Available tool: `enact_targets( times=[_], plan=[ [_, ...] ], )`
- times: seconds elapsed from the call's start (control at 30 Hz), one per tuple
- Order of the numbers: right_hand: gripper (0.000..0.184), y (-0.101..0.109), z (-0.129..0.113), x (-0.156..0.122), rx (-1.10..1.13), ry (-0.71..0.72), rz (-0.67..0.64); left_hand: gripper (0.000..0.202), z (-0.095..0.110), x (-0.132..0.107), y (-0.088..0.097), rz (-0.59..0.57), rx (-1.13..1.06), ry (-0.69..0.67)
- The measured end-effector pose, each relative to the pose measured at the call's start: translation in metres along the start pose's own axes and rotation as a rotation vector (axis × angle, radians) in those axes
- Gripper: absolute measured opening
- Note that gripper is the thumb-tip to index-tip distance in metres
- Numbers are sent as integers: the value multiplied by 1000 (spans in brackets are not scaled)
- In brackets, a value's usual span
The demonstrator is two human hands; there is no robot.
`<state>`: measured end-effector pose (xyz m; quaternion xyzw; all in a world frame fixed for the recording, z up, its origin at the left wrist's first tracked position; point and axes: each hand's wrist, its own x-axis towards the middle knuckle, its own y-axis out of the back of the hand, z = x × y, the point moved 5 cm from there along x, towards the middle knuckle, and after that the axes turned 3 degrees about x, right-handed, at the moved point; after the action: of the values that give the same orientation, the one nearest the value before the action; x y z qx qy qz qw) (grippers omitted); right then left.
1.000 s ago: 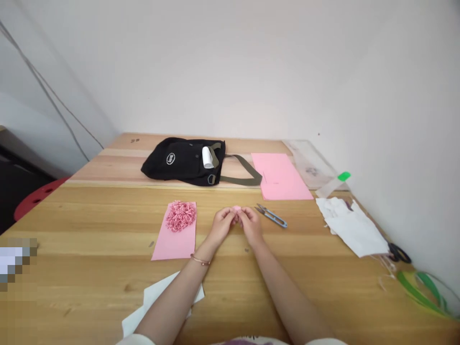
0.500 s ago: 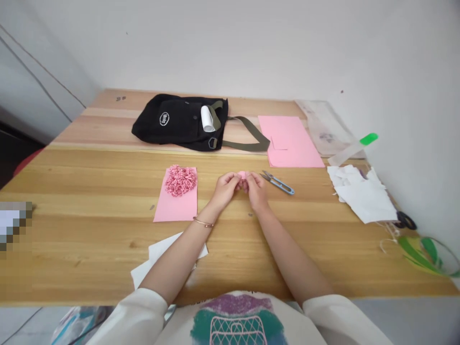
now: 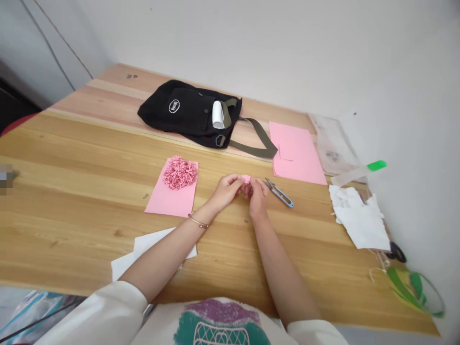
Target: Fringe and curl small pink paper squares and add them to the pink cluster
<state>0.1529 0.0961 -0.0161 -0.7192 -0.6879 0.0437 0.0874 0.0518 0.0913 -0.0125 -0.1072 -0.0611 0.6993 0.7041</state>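
The person's two bare hands meet near the centre of the frame, above a light-brown wood-grain worktop [image 3: 223, 258]. Between them is a small pale-pink piece [image 3: 246, 178], apparently paper, its top edge showing over the fingertips. The left hand [image 3: 227, 190] pinches it between thumb and fingers from the left; the right hand [image 3: 259, 199] closes on it from the right, its exact finger grip partly hidden. A thin copper-coloured bracelet [image 3: 197, 221] circles the left wrist.

Just right of the right hand lies a pair of small blue-handled metal snips [image 3: 282, 195], points toward the hand. Left of centre, a fluffy round bunch of dark-pink stamen-like pieces [image 3: 179, 173] rests on the upper part of a flat pink paper sheet [image 3: 169, 203]. At lower left, white paper sheets [image 3: 145, 245] lie partly under the left forearm.

In the upper middle, a black fabric bag [image 3: 190, 112] lies flat with a white roll [image 3: 217, 115] on it, its olive strap [image 3: 265, 151] reaching to larger pink paper sheets [image 3: 302, 158] at upper right. Toward the right edge are torn-edged white paper [image 3: 362, 225], black scissor handles [image 3: 398, 252] and a loop of green ribbon-like material [image 3: 400, 282].
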Motion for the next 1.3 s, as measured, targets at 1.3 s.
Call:
enact_targets(
  times=[1.3],
  plan=[
    [27, -8, -6, 0, 44, -35, -11, 28, 2, -2, 4, 18, 153, 4]
  ],
)
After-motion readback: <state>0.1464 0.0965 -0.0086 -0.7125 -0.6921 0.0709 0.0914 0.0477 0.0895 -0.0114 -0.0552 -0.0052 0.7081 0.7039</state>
